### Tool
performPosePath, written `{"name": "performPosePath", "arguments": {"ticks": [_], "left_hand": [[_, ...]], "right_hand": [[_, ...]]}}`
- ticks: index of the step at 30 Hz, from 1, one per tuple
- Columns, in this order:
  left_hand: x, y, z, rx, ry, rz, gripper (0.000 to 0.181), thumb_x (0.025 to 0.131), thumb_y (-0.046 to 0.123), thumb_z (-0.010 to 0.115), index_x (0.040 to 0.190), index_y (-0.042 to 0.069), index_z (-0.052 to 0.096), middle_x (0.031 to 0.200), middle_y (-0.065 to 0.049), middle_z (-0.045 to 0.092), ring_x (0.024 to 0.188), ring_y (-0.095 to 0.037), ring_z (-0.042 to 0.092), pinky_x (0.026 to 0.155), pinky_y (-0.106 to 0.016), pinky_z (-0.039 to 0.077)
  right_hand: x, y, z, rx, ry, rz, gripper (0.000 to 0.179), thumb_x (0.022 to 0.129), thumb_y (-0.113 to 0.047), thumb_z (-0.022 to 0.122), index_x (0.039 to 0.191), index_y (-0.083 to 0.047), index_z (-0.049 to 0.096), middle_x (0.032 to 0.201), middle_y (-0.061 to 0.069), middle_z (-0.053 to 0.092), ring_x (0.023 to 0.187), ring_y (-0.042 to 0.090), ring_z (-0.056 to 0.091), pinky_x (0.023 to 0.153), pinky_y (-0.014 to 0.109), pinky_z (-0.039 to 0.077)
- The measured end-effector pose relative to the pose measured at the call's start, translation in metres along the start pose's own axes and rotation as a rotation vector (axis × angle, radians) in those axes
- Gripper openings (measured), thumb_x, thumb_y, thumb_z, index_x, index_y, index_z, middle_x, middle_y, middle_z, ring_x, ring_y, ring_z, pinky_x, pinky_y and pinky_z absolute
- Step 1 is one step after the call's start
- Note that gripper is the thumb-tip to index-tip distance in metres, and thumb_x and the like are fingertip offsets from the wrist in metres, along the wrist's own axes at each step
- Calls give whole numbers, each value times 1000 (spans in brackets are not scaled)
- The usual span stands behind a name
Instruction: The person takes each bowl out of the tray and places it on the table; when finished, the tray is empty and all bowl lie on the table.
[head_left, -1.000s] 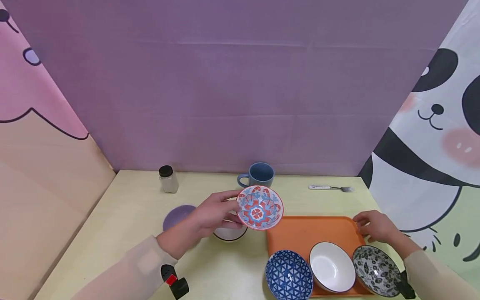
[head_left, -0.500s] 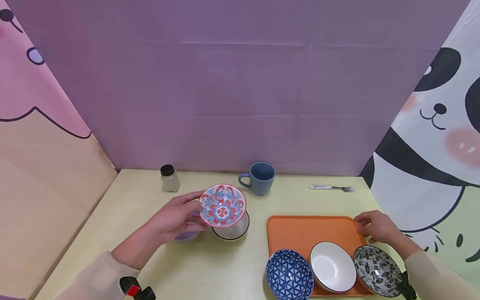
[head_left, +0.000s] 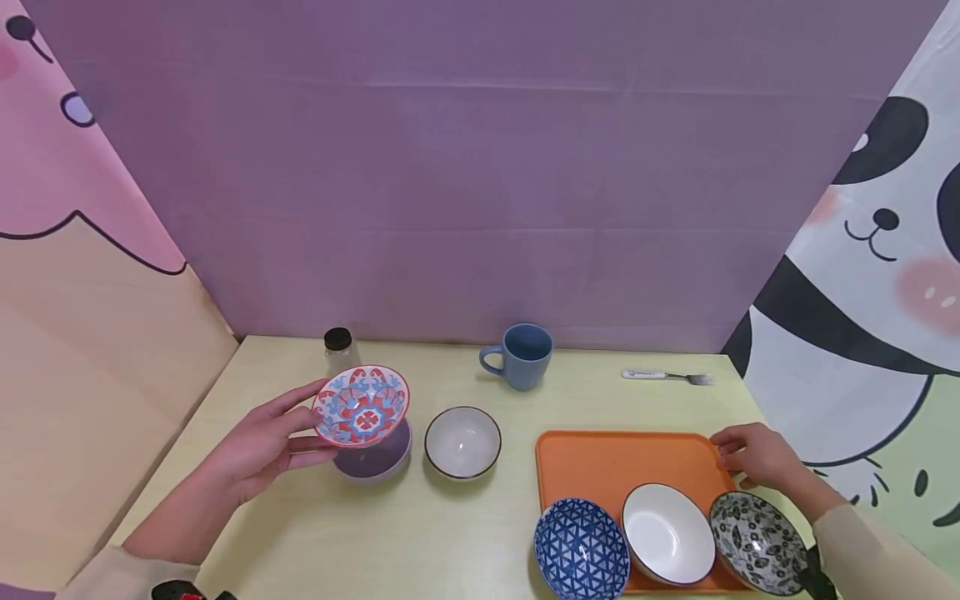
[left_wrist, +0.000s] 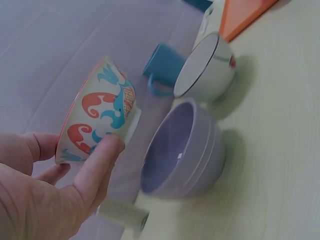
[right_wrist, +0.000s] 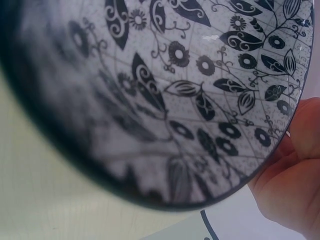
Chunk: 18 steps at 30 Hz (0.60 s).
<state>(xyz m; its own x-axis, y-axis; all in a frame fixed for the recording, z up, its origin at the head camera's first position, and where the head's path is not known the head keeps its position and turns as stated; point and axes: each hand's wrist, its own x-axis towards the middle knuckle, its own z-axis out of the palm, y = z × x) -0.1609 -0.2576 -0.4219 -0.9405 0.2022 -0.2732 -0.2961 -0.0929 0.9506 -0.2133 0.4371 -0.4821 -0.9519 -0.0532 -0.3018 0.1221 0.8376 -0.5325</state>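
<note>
My left hand (head_left: 262, 446) pinches a small bowl (head_left: 362, 407) by its side, its inside patterned in red and blue. In the head view this bowl overlaps a plain purple bowl (head_left: 378, 454); the left wrist view shows it raised and tilted beside the purple bowl (left_wrist: 182, 155). A white bowl with a dark rim (head_left: 462, 443) stands to the right of the purple one. My right hand (head_left: 761, 454) grips the right edge of an orange tray (head_left: 622, 458), near its far corner. In the right wrist view a black-and-white floral bowl (right_wrist: 200, 100) hides part of the fingers.
Along the tray's near side are a blue patterned bowl (head_left: 582, 548), a white bowl (head_left: 669, 533) and the floral bowl (head_left: 757, 542). Farther back stand a black-lidded jar (head_left: 339, 342) and a blue mug (head_left: 527, 357). A fork (head_left: 667, 377) lies behind the tray.
My left hand has carried the red-and-blue bowl leftward, from beside the tray, past the dark-rimmed white bowl, to over the purple bowl. My right hand stays at the tray's edge.
</note>
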Motion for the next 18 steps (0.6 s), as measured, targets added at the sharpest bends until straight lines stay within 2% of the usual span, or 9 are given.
{"name": "performPosePath", "arguments": {"ticks": [3,5,11,18], "left_hand": [[-6,-1,-18,-20,18,10,65,104,6,53,163,16,27,115,-4,65,97,-26,75,93,-42,60],[-9,-2,-28,-46,17,22,59,104,6,53,159,21,35,114,-4,66,96,-27,75,92,-42,61],[-18,-8,-56,-138,-6,62,45,105,3,51,138,33,59,111,-4,70,95,-29,76,91,-42,61],[-28,-21,-83,-183,6,57,43,107,1,46,130,35,58,109,-5,71,96,-30,76,90,-43,61]], "right_hand": [[0,0,1,0,-5,-1,38,93,-4,67,128,11,61,105,20,68,84,25,70,66,41,65],[0,0,1,0,-4,3,38,94,-4,67,128,11,60,105,20,68,84,25,70,66,41,65],[1,1,1,1,0,12,38,94,-4,66,128,11,60,106,20,68,84,25,70,66,40,65],[1,1,0,-1,-1,7,38,94,-5,67,129,11,60,107,20,68,85,25,71,66,41,64]]}}
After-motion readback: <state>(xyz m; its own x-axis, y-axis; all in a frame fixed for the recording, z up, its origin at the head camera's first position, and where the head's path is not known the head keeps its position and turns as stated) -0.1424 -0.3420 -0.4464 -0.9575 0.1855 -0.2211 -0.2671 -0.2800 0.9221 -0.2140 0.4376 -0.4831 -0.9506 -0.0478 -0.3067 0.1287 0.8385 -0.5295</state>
